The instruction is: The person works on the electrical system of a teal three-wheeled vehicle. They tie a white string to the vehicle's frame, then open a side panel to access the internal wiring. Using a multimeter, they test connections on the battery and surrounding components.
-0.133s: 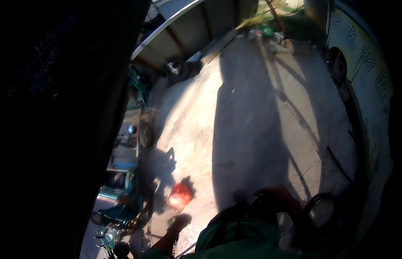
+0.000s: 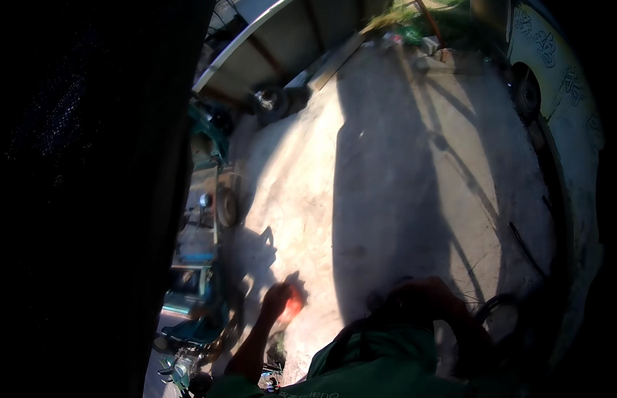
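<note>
Partly behind left hand (image 2: 278, 296), red object (image 2: 294, 306)

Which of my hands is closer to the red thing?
Left. Your left hand overlaps the red thing in view, contact unclear; your right hand is well off to its right.

Along the left of the pale, shadow-striped ground (image 2: 308, 179) stood blue-green machinery (image 2: 201, 312), with a small wheel (image 2: 227, 207) at its edge. A ribbed grey panel (image 2: 282, 45) with a pale rim curved across the top, near a plank (image 2: 337, 63) and some grass (image 2: 451, 14). On the right, a marked pale vehicle body (image 2: 565, 73) rose above a dark wheel (image 2: 527, 96), and a thin black rod (image 2: 526, 248) lay nearby.
</note>
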The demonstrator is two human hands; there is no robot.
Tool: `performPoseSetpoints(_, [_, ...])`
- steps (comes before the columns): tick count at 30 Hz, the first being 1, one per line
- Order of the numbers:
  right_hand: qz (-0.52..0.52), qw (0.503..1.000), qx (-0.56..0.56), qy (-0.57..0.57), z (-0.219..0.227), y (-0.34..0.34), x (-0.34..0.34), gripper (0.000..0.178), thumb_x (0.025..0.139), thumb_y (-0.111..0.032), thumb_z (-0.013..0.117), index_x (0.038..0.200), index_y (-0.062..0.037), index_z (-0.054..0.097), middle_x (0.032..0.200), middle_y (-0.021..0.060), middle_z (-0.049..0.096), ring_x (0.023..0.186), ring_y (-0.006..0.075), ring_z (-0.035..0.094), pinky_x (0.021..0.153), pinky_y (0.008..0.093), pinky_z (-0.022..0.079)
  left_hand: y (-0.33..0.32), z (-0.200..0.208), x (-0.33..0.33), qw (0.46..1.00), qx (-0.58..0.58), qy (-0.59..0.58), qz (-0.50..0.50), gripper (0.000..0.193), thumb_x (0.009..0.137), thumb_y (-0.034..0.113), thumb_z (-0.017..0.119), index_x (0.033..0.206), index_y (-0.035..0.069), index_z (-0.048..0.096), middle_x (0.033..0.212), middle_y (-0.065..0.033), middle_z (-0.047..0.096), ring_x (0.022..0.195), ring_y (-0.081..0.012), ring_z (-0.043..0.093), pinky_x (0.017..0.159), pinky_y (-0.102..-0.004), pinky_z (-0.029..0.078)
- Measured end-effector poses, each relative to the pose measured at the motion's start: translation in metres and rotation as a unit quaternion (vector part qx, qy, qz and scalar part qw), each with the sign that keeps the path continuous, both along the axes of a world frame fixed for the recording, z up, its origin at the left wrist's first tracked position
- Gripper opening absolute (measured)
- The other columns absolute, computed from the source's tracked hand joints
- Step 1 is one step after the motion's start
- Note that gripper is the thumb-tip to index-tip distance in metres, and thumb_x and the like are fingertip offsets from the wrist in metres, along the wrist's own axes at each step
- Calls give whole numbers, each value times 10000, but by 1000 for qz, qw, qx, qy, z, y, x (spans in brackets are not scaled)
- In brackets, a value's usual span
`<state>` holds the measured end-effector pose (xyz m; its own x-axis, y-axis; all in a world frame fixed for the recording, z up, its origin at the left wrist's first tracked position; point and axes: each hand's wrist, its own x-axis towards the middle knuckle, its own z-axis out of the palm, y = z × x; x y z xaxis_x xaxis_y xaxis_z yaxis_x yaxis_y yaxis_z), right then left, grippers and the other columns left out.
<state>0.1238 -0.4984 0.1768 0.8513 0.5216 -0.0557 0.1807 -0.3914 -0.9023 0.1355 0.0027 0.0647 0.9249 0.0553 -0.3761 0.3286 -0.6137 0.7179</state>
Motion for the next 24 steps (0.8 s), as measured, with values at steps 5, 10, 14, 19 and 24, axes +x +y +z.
performPoseSetpoints(5, [29, 995, 87, 49, -15, -11, 128, 281, 854, -204, 706, 1126, -129, 704, 977, 73, 731, 852, 242, 717, 757, 332, 572, -150, 70, 141, 984, -29, -91, -150, 646, 822, 85, 730, 1403, 75, 446, 1236, -114, 560, 964, -170, 623, 775, -302, 524])
performPoseSetpoints(10, [70, 988, 122, 56, -18, -5, 288, 230, 868, -184, 679, 1082, -104, 705, 866, 135, 714, 732, 270, 707, 654, 352, 552, -190, 42, 240, 981, 2, -21, -195, 488, 857, 103, 724, 1310, 93, 544, 1232, -82, 580, 968, -171, 644, 822, -326, 522])
performPoseSetpoints(14, [130, 978, 143, 73, 18, -6, 406, 204, 877, -188, 662, 1053, -94, 708, 865, 152, 700, 731, 315, 687, 653, 380, 544, -204, 37, 314, 990, -23, -29, -138, 249, 911, 112, 662, 1154, 61, 645, 1117, -118, 631, 915, -194, 666, 799, -317, 530])
performPoseSetpoints(19, [194, 964, 163, 73, 14, 22, 520, 224, 894, -185, 649, 1101, -112, 698, 879, 133, 707, 759, 289, 696, 691, 367, 547, -199, 54, 404, 991, 35, -122, -34, 197, 918, 129, 645, 1104, 69, 664, 1091, -146, 609, 1036, -292, 603, 846, -370, 509])
performPoseSetpoints(24, [268, 951, 131, 83, 9, 84, 625, 294, 919, -221, 632, 1184, -97, 661, 936, 138, 710, 820, 268, 705, 736, 340, 554, -147, 27, 496, 955, 237, -176, -30, 206, 980, 210, 567, 1102, 72, 659, 1028, -133, 617, 903, -288, 641, 772, -383, 522])
